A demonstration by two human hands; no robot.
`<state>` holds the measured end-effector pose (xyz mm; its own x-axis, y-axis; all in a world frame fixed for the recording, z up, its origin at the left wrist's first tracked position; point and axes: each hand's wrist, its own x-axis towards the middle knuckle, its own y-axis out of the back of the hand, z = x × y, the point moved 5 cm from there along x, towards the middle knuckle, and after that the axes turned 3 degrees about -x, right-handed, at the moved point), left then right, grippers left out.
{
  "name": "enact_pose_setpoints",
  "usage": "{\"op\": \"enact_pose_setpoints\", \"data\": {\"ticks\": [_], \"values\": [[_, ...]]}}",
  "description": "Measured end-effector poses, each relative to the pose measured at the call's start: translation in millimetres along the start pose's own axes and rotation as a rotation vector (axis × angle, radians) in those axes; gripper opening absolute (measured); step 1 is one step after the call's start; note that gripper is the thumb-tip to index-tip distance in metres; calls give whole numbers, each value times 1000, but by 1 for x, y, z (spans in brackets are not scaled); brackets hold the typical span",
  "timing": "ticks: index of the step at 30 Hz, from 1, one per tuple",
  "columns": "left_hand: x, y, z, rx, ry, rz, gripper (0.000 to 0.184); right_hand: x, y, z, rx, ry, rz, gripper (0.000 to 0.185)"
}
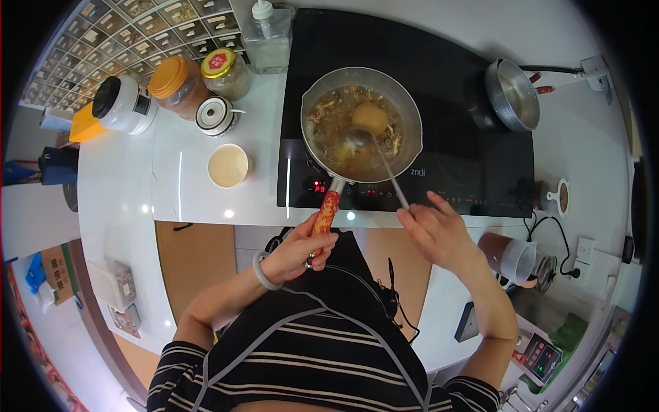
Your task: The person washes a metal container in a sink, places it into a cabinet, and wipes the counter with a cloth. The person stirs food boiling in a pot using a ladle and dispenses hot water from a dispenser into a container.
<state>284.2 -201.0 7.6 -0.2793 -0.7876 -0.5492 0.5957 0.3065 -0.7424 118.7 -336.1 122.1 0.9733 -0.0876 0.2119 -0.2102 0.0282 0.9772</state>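
Observation:
A grey saucepan [307, 103] of brown broth, with shredded bits and a round tan piece [370, 119] in it, sits on the black induction cooktop [439, 82]. My left hand [302, 253] is wrapped round the pan's red-orange mottled handle [326, 211]. With fingers pinched at the end of its thin metal handle, my right hand [439, 232] holds a ladle [388, 170]. The ladle's bowl dips into the broth beside the tan piece and is partly under the surface. Red digits glow on the cooktop's front panel.
Left of the cooktop stand a paper cup [230, 166], a white lidded pot [215, 116], several jars [178, 88] and a pump bottle [266, 41]. A second pan [513, 95] rests at the cooktop's right edge. Farther right are a plastic jug [515, 261], cables and a digital scale [541, 357].

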Motion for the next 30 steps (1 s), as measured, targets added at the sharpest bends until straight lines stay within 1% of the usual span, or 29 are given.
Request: {"op": "enact_pose_setpoints", "data": {"ticks": [1, 2, 5, 6, 9, 12, 15, 16, 19, 20, 23, 28, 30], "values": [[0, 0, 0, 0, -1, 0, 56, 1, -1, 4, -16, -7, -2, 41], [-1, -1, 0, -1, -1, 1, 56, 0, -2, 8, -74, -16, -18, 46], [0, 0, 0, -16, -5, 2, 55, -7, -1, 15, -89, -63, -32, 45], [0, 0, 0, -23, -7, 1, 55, -6, 2, 15, -38, -106, -8, 40], [0, 0, -1, -30, -9, 0, 55, -9, 14, 28, 158, -285, 42, 31], [0, 1, -1, -34, -4, 7, 55, -20, -1, 53, 961, -989, 313, 24], [-1, -1, 0, -27, -11, 20, 55, -30, -39, 71, 1313, -1165, 514, 28], [-1, -1, 1, -29, -15, 11, 53, -29, -48, 69, 1374, -1213, 566, 28], [0, -1, 1, -37, -23, -10, 50, -29, -53, 66, 1432, -1206, 656, 29], [0, -1, 0, -44, -22, -10, 50, -30, -47, 67, 1402, -1177, 688, 28], [-1, -2, 0, -52, -24, -10, 50, -25, -18, 76, 1204, -1034, 717, 28], [-1, -3, 1, -53, -31, -20, 51, -14, 14, 81, 855, -838, 684, 22], [-2, -3, 1, -55, -32, -24, 51, -8, 20, 78, 645, -692, 542, 20]]}}
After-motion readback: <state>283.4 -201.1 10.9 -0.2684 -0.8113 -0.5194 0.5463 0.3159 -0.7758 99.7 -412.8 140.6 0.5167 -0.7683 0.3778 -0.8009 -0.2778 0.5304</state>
